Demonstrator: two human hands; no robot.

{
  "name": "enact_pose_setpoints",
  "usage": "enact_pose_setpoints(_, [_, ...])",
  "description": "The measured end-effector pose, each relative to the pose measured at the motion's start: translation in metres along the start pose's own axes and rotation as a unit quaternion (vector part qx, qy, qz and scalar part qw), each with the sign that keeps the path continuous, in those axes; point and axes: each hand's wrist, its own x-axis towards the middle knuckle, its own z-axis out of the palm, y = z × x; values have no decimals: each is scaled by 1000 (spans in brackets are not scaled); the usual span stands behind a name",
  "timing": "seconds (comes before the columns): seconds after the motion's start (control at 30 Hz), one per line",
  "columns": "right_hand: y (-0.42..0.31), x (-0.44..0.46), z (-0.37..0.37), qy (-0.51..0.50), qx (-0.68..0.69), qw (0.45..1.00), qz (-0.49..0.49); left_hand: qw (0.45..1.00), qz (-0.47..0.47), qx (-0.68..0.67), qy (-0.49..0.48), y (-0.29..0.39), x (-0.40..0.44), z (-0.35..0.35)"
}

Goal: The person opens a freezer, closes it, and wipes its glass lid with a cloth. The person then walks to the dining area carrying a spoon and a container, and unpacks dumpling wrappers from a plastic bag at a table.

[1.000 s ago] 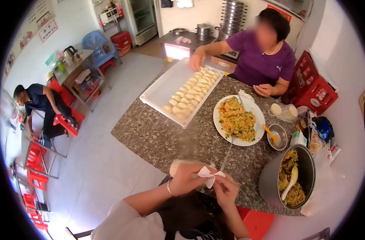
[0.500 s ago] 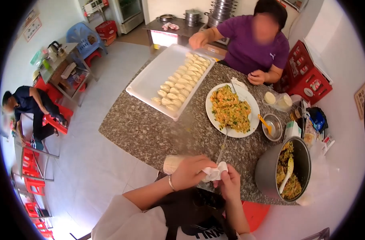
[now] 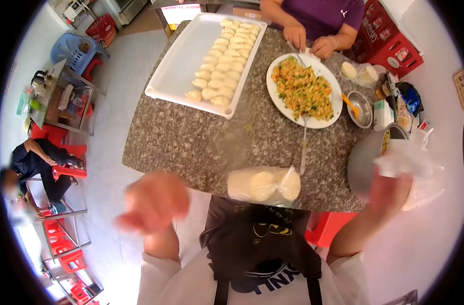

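Observation:
Blurred by motion, my left hand (image 3: 156, 201) is off the counter's left front edge; its fingers are smeared. My right hand (image 3: 389, 188), also blurred, holds a white tissue (image 3: 402, 158) beside the metal pot (image 3: 361, 162). Between the hands, a plastic bag of round dough wrappers (image 3: 265, 185) lies at the counter's front edge. Behind it, a white plate (image 3: 334, 116) holds chopped filling (image 3: 303, 89), with a spoon (image 3: 303, 147) resting on its rim. Rows of dumplings (image 3: 224, 61) lie along the right side of a white tray (image 3: 173, 61).
Across the granite counter (image 3: 191, 137), a person in a purple shirt (image 3: 318, 15) has both hands near the plate. A metal bowl (image 3: 363, 113) with an orange spoon, a second wrapper bag (image 3: 366, 73) and red crates (image 3: 384, 38) are at right. Another person (image 3: 39, 157) sits far left.
My hands have parted, left hand to the left, right hand to the right with the white tissue. The view has tilted down. The other person's hands have come together near the plate.

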Motion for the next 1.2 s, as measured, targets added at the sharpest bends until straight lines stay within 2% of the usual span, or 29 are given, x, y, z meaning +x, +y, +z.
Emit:
enact_pose_setpoints(0.03, [-14, 6, 2, -39, -24, 997, -64, 992, -23, -62, -111, 26, 12, 3])
enact_pose_setpoints(0.07, [-18, 15, 14, -31, -28, 998, -49, 981, -24, -92, -172, 38, 27, 18])
enact_pose_setpoints(0.1, [-15, 28, 29, -182, 15, 972, -147, 965, -26, -125, -230, 42, 39, 32])
enact_pose_setpoints(0.13, [-14, 28, 33, -324, 57, 914, -236, 964, -8, -130, -233, 40, 45, 46])
enact_pose_setpoints(0.2, [-22, 26, 56, -427, 91, 872, -221, 961, 2, -146, -236, 35, 54, 53])
enact_pose_setpoints(0.27, [-32, 24, 70, -473, 112, 851, -201, 928, -71, -65, -359, 41, 64, 45])
enact_pose_setpoints(0.3, [-36, 22, 75, -485, 122, 844, -194, 929, -76, -65, -356, 42, 60, 46])
enact_pose_setpoints(0.37, [-44, 20, 80, -499, 139, 836, -178, 962, -65, -48, -260, 40, 52, 49])
enact_pose_setpoints(0.4, [-45, 18, 81, -511, 146, 830, -171, 960, -73, -51, -267, 41, 53, 45])
enact_pose_setpoints(0.43, [-45, 11, 84, -528, 146, 819, -172, 971, -43, -56, -228, 38, 47, 48])
enact_pose_setpoints(0.5, [-53, 7, 82, -541, 154, 810, -168, 983, -57, -15, -172, 47, 44, 47])
enact_pose_setpoints(0.63, [-59, 5, 80, -539, 163, 809, -170, 983, -89, 34, -160, 49, 44, 43])
enact_pose_setpoints(0.7, [-60, 6, 79, -535, 174, 808, -173, 980, -106, 3, -166, 49, 41, 36])
enact_pose_setpoints(0.77, [-60, 5, 78, -533, 181, 808, -177, 978, -105, 8, -178, 48, 41, 34])
enact_pose_setpoints(0.87, [-63, 1, 75, -523, 189, 811, -182, 985, -98, 19, -139, 49, 37, 34])
enact_pose_setpoints(1.2, [-73, -4, 66, -484, 192, 830, -198, 982, -113, 26, -152, 44, 35, 27])
